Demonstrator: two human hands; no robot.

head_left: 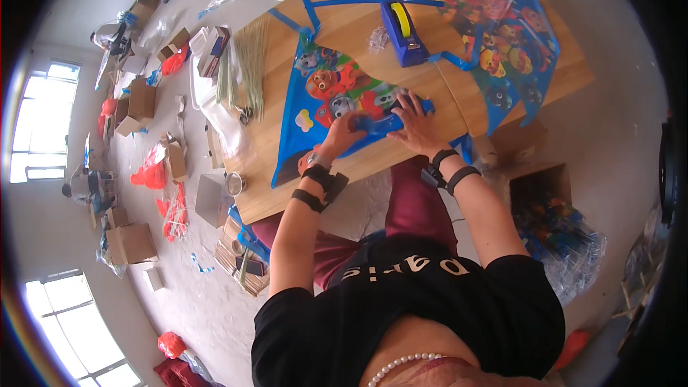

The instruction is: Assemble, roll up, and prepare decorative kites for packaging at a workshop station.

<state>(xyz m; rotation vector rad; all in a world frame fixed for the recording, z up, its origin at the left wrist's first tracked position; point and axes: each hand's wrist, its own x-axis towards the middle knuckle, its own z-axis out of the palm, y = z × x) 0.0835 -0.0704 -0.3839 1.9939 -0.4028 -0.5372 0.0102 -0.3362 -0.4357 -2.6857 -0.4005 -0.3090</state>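
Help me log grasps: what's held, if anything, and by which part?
The left hand has fingers bunched on the blue printed sheet at its near edge; a grip cannot be told. The right hand lies spread there, fingers open.

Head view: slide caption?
Left hand and right hand at a blue cartoon sheet on a wooden table, tape dispenser beyond.

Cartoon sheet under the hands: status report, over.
Left hand and right hand at near edge. Cartoon sheet on table. Blue tape dispenser beyond, not blocking.

Blue, cartoon-printed sheet (333, 97); flat on wooden table (266, 140)
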